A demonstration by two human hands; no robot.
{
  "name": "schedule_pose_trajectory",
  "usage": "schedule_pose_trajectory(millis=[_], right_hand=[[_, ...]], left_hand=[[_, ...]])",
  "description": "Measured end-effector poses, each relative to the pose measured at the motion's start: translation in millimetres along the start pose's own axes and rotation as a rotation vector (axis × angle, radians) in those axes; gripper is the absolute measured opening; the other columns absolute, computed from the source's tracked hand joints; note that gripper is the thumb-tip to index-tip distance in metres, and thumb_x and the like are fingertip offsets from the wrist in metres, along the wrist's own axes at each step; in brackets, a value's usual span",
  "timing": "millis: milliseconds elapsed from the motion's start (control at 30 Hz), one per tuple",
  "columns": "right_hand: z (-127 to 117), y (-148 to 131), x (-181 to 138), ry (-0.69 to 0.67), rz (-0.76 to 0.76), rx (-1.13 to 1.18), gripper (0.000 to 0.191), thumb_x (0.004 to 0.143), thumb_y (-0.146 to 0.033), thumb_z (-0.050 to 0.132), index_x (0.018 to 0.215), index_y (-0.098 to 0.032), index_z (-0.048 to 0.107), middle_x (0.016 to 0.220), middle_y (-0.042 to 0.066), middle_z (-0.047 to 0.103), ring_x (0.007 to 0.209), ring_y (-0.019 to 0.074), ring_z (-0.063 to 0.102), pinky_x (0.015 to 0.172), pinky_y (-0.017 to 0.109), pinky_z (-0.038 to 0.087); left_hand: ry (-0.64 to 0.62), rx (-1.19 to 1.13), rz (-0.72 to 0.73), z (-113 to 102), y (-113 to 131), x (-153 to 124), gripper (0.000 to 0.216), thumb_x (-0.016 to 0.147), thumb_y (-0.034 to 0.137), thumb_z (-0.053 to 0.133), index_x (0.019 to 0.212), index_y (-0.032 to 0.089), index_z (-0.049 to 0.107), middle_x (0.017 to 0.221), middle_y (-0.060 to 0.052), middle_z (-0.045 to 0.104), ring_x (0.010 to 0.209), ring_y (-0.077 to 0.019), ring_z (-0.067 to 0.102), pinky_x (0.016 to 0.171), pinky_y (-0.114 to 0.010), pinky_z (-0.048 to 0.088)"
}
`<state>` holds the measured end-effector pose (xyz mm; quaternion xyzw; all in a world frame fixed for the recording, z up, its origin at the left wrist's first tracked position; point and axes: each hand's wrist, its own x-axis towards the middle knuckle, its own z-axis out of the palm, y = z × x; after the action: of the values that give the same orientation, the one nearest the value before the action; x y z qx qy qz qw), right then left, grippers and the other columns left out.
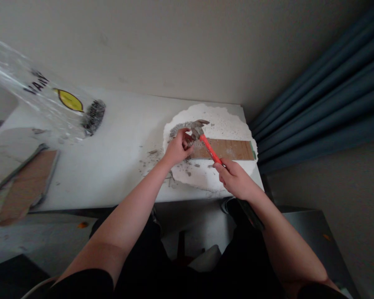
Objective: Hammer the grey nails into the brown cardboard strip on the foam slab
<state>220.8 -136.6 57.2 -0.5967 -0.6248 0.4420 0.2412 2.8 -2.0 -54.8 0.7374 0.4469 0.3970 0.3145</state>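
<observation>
My right hand [234, 177] is wrapped around the black-and-orange handle of a claw hammer [208, 146]. The hammer's grey metal head is up at the far end, close to my left fingers and over a brown wood-look board [230, 149]. My left hand [178, 147] has its fingers curled together at the board's left end, close to the hammer head; what they pinch, if anything, is too small to make out. Grey crumbs and broken bits [178, 129] lie around that end of the board. Beneath it is a white sheet with an uneven edge [205, 114].
A clear plastic bag [46, 97] with a yellow lemon print stands on the left of the white table [118, 166]. Another brown board [29, 180] and a dark rod [18, 169] lie at the left edge. A blue curtain [324, 95] hangs at the right.
</observation>
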Motion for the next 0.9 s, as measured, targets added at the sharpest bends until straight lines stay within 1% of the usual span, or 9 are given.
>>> schedule_pose_trajectory(millis=[100,200,300,400,500,600,700,800,900], right_hand=[[2,0,-1,-0.014,0.003,0.001,0.042,0.103,-0.059,0.042,0.086,-0.022,0.05,0.065,-0.002,0.053,0.053,0.0119,0.044,0.049,0.026,0.031],[2,-1,-2,0.017,-0.01,0.029,0.042,0.103,-0.061,0.042,0.092,-0.022,0.053,0.065,-0.003,0.052,0.053,0.0122,0.045,0.05,0.026,0.032],[3,0,-1,0.007,0.004,0.014,0.042,0.102,-0.06,0.042,0.092,-0.021,0.055,0.064,-0.002,0.052,0.053,0.0126,0.045,0.049,0.026,0.032],[5,1,2,-0.014,0.021,0.001,0.042,0.102,-0.059,0.042,0.09,-0.021,0.055,0.064,-0.002,0.053,0.053,0.0127,0.044,0.049,0.026,0.031],[5,3,4,0.007,0.014,0.019,0.042,0.102,-0.06,0.041,0.093,-0.021,0.055,0.064,-0.002,0.052,0.053,0.0126,0.044,0.049,0.026,0.031],[5,4,4,0.008,0.024,0.017,0.041,0.102,-0.059,0.042,0.092,-0.021,0.055,0.064,-0.003,0.051,0.052,0.0127,0.044,0.048,0.026,0.031],[6,7,4,-0.006,0.021,0.023,0.042,0.102,-0.06,0.042,0.093,-0.021,0.056,0.064,-0.003,0.052,0.052,0.0129,0.044,0.049,0.026,0.031],[10,11,5,0.01,0.008,0.035,0.042,0.102,-0.061,0.041,0.094,-0.021,0.055,0.065,-0.003,0.052,0.054,0.0129,0.046,0.05,0.026,0.032],[15,15,7,-0.009,0.011,0.013,0.041,0.103,-0.058,0.042,0.088,-0.021,0.053,0.066,-0.002,0.053,0.055,0.0126,0.047,0.051,0.026,0.033]], left_hand=[[0.015,0.032,-0.015,1,0,1,0.059,0.081,0.015,0.067,0.134,0.022,0.042,0.092,0.001,0.069,0.059,-0.0083,0.052,0.06,-0.025,0.042],[0.015,0.032,-0.021,2,0,2,0.055,0.082,0.013,0.065,0.131,0.023,0.044,0.088,0.003,0.068,0.058,-0.0077,0.052,0.061,-0.025,0.043],[0.025,0.073,-0.045,2,1,2,0.056,0.08,0.013,0.067,0.13,0.023,0.044,0.086,0.003,0.068,0.061,-0.0091,0.054,0.061,-0.025,0.042],[0.025,0.092,-0.067,1,4,2,0.06,0.078,0.012,0.068,0.132,0.023,0.044,0.088,0.002,0.069,0.063,-0.0104,0.056,0.061,-0.026,0.042],[0.001,0.06,-0.073,1,5,2,0.062,0.077,0.012,0.067,0.133,0.024,0.043,0.09,0.002,0.069,0.062,-0.0099,0.056,0.062,-0.027,0.043],[0.005,0.062,-0.071,1,3,1,0.064,0.076,0.011,0.067,0.134,0.024,0.043,0.091,0.001,0.068,0.062,-0.01,0.055,0.061,-0.027,0.042],[0.02,0.009,-0.04,-1,-2,2,0.068,0.076,0.011,0.067,0.136,0.026,0.04,0.104,-0.002,0.067,0.063,-0.0084,0.053,0.059,-0.025,0.042],[0.085,-0.09,0.003,-4,-5,3,0.064,0.078,0.009,0.062,0.134,0.028,0.038,0.115,-0.004,0.062,0.064,-0.0066,0.054,0.059,-0.023,0.044],[0.208,-0.107,0.015,-10,-3,5,0.058,0.08,0.006,0.056,0.131,0.028,0.039,0.11,-0.003,0.061,0.064,-0.0072,0.054,0.059,-0.024,0.046]])
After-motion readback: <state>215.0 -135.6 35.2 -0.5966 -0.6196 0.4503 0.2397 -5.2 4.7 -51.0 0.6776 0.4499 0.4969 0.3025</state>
